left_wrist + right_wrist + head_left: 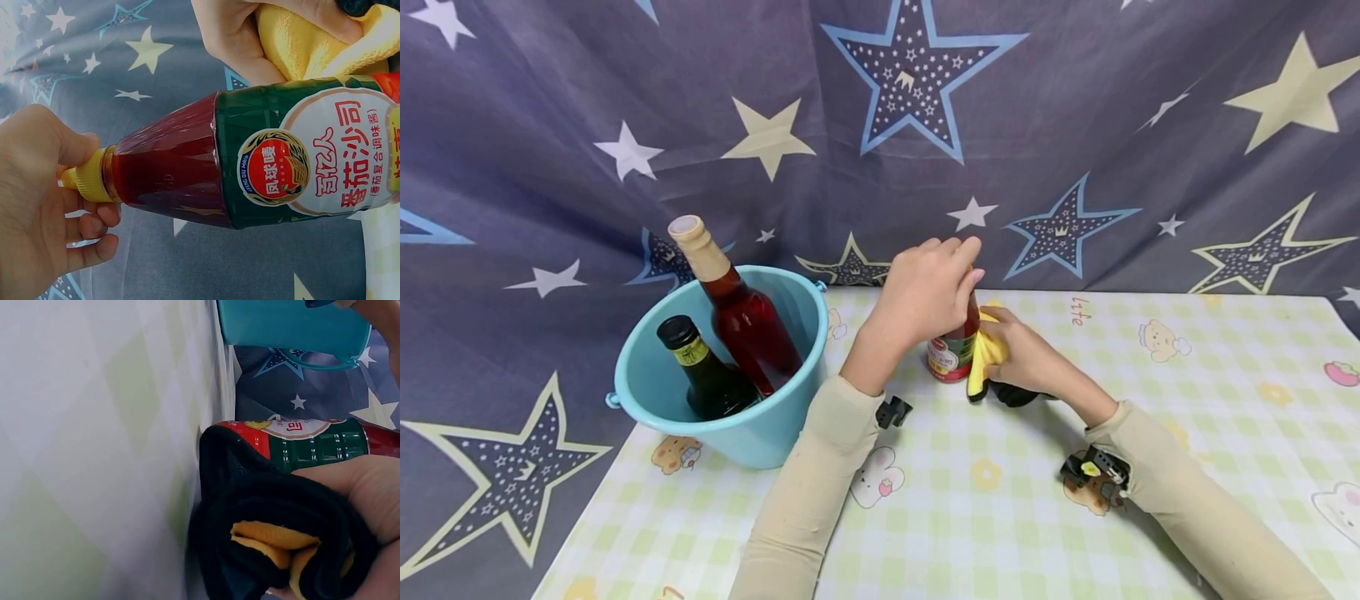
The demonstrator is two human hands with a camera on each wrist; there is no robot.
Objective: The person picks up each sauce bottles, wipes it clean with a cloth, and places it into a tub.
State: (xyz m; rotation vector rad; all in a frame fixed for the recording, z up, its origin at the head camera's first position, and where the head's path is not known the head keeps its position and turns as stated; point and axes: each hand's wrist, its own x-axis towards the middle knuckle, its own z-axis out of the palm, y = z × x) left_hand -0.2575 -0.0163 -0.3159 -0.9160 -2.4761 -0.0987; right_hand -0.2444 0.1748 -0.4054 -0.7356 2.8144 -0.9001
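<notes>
A ketchup bottle [169,159] with a yellow cap [92,175] and a green, white and red label stands upright near the back of the table. From above, my left hand [928,292] pinches the cap between thumb and fingers. On the bottle's right side, my right hand [1026,354] grips a bunched yellow cloth [988,354] with black edging. The cloth lies against the label, and its black folds [275,531] hang low by the tabletop in the right wrist view. In the head view my left hand hides the bottle's top.
Left of my left arm stands a light blue bucket [808,400]. It holds a tall red bottle [752,325] with a cream-coloured top and a dark green bottle [718,383] with a black cap. A starry curtain [1060,100] hangs behind the checked tablecloth [970,533].
</notes>
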